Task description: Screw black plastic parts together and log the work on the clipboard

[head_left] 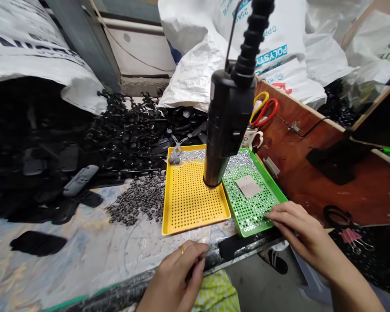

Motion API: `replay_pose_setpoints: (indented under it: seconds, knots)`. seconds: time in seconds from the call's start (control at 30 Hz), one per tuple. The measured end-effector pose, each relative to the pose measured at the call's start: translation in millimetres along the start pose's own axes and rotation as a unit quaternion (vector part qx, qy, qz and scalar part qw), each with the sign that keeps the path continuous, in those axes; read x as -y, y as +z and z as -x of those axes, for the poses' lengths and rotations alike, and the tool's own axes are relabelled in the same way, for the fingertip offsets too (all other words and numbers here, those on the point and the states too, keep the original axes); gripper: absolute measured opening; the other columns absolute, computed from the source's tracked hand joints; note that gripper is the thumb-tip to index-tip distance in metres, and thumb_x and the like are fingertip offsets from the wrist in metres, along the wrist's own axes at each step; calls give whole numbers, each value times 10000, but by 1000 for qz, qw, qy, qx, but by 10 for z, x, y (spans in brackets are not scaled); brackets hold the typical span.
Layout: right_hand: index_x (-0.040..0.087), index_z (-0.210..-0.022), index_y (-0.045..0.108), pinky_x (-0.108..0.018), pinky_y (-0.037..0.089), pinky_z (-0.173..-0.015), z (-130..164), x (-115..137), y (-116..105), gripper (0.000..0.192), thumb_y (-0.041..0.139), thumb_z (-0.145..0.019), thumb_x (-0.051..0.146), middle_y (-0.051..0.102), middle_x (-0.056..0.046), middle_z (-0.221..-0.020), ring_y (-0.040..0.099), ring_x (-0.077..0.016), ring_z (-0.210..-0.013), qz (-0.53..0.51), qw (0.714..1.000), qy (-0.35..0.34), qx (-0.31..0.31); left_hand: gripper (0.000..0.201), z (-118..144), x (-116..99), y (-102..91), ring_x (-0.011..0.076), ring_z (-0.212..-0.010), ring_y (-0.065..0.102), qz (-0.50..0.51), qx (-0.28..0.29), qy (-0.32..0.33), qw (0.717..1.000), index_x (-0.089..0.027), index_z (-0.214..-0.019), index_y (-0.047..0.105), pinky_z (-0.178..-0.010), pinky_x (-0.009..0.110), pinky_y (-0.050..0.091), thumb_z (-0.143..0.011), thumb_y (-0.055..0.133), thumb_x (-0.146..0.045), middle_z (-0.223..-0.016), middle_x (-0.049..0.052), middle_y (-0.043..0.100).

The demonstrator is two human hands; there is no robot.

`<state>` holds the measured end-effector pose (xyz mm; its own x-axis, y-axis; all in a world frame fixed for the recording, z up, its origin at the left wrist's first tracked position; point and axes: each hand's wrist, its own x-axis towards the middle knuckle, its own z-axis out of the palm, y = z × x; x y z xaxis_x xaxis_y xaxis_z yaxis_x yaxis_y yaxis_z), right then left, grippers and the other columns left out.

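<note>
My left hand, with a ring on one finger, is at the table's front edge before the yellow tray. Its fingers are curled against the thumb, and what they hold, if anything, cannot be seen. At the front right corner of the green tray is my right hand, fingertips drawn together over the rim; anything between them is too small to make out. Small silver metal pieces lie in the green tray, along with a grey card. Above the trays hangs a black electric screwdriver, tip down.
Small dark parts are heaped left of the yellow tray, below a larger pile of black plastic parts. A mug holds scissors behind the green tray. White sacks stand at the back; a brown wooden panel bounds the right.
</note>
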<state>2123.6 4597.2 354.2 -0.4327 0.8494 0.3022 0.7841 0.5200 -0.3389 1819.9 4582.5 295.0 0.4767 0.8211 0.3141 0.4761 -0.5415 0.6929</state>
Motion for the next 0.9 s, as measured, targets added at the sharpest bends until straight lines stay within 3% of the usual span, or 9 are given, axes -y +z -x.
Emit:
replay_pose_setpoints:
  seconds: [0.1,0.3,0.4,0.63,0.77,0.9]
  knots:
    - [194,-967,571,-316,393,-777,-251,-32,38,148,436,-909,177,568,-60,-921,506,-169,-879,47,998,9,27,268,14,2,8,65,-752,582,-9,-3,1,1000,-254,-1093,473,-711,136,454,-860,464,-122,-870,-22,595]
    - [147,-770,610,-309,400,-738,-653,-100,191,188,478,-887,215,559,-68,-792,500,-173,-782,138,984,17,114,220,-2,-13,7,77,-767,597,-34,-12,1,999,-251,-1053,485,-716,145,461,-863,461,-144,-863,-25,608]
    - [161,-745,607,-291,385,-696,-682,-114,233,148,520,-860,196,563,-56,-767,502,-169,-752,161,979,14,124,210,-19,-30,-11,78,-741,599,-39,-26,12,999,-250,-1039,488,-707,147,466,-863,457,-140,-837,-27,609]
    - [148,-739,589,-298,385,-684,-676,-104,222,112,510,-809,111,573,-71,-778,508,-181,-741,160,983,-31,80,204,-37,-44,-10,86,-719,603,-40,-29,16,999,-244,-1036,489,-685,158,474,-862,458,-142,-824,-20,612]
    - [147,-729,579,-261,387,-660,-691,-55,140,136,498,-831,108,565,-48,-744,499,-152,-710,103,986,-12,128,197,-32,-40,-4,94,-719,606,-39,-30,19,999,-244,-1024,490,-679,168,478,-860,458,-139,-821,-16,614]
    - [136,-755,596,-273,394,-695,-693,-30,129,147,488,-854,133,564,-62,-773,500,-160,-746,123,978,-4,168,205,-16,-33,-10,91,-731,608,-36,-29,14,999,-254,-1030,493,-697,167,480,-860,459,-144,-833,-23,618]
